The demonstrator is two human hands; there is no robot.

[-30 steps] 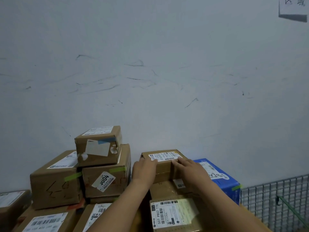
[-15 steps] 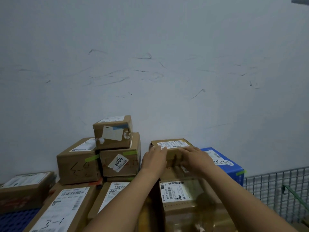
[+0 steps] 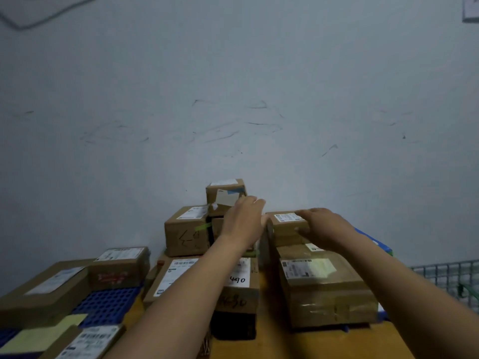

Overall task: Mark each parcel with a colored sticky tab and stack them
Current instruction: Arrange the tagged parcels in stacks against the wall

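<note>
1. Head view: a small parcel (image 3: 286, 225) is sitting atop a large taped parcel (image 3: 321, 288), at its 12 o'clock end.
2. The right hand (image 3: 324, 228) is gripping the small parcel from 3 o'clock, fingers curling over its top and thumb pressing its near face.
3. The left hand (image 3: 242, 221) is hovering just at its 9 o'clock, fingers straight and together.
4. A green tab (image 3: 203, 226) is showing on a stacked parcel (image 3: 185, 234) at 9 o'clock, and a blue box (image 3: 378, 243) is lying at 3 o'clock.
</note>
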